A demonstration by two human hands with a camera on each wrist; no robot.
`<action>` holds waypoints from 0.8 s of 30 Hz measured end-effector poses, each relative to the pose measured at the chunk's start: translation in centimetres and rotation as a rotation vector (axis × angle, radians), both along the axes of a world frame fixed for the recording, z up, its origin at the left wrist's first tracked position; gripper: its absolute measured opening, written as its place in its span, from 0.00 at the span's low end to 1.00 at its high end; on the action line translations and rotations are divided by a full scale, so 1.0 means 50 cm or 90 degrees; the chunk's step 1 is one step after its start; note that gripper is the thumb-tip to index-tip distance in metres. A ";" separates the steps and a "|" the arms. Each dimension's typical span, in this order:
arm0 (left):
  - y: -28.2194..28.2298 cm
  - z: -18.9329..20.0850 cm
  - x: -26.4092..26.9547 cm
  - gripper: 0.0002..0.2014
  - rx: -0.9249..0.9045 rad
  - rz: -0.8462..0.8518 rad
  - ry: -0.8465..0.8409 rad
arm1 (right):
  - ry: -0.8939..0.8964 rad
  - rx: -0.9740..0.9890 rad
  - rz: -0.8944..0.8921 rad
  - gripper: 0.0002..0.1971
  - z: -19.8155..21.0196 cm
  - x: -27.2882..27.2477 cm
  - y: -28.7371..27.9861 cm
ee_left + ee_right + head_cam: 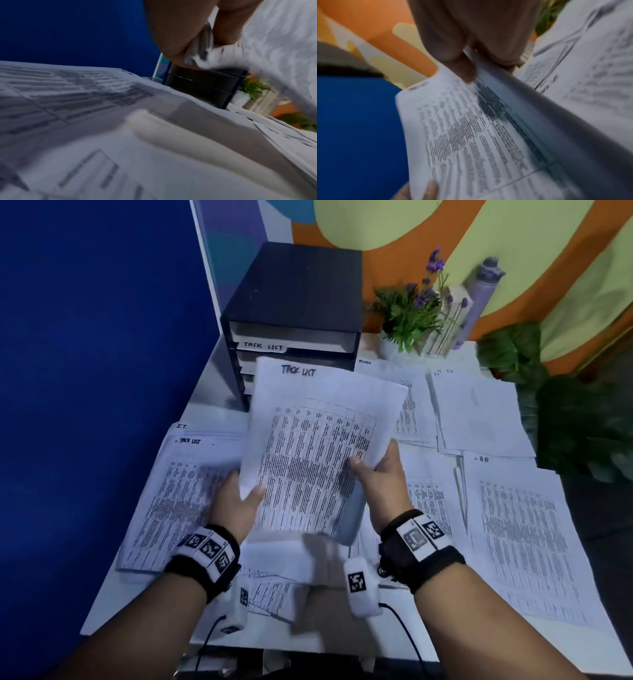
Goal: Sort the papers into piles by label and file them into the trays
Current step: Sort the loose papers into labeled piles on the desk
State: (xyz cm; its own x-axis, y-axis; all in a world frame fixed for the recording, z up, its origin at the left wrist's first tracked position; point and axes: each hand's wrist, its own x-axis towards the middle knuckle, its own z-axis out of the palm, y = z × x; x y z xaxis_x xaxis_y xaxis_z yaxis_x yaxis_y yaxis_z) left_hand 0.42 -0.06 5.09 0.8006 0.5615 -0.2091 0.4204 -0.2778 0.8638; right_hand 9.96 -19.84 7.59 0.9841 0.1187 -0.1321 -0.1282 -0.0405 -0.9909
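I hold a stack of printed sheets headed "TASK LIST" (308, 446) above the desk with both hands. My left hand (239, 501) pinches its lower left corner, thumb on top; the left wrist view shows the pinched paper edge (205, 44). My right hand (376, 474) grips the right edge, thumb on the print, as the right wrist view shows on the sheet (471, 135). The black tray stack (294, 337) stands behind, one tray tagged "TASK LIST" (263, 346). Another "TASK LIST" pile (171, 501) lies at the left.
Piles marked "HR" (524, 542), "IT" (479, 412) and "ADMIN" (407, 402) lie on the white desk (219, 419). A loose sheet (274, 594) lies near the front edge. A potted plant (411, 316) and a bottle (479, 296) stand at the back; a blue partition (102, 371) is left.
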 end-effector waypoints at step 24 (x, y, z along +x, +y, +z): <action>-0.256 -0.116 0.064 0.21 0.018 -0.273 0.216 | -0.023 -0.866 0.090 0.33 -0.152 0.080 -0.306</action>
State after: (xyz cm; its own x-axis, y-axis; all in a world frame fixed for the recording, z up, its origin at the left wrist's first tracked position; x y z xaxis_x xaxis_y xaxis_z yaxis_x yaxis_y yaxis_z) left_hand 3.63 -12.85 -0.71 0.8491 0.2082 -0.4854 0.5181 -0.5068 0.6889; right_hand 13.96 -35.14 0.00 0.9799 0.0160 -0.1990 -0.0167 -0.9867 -0.1618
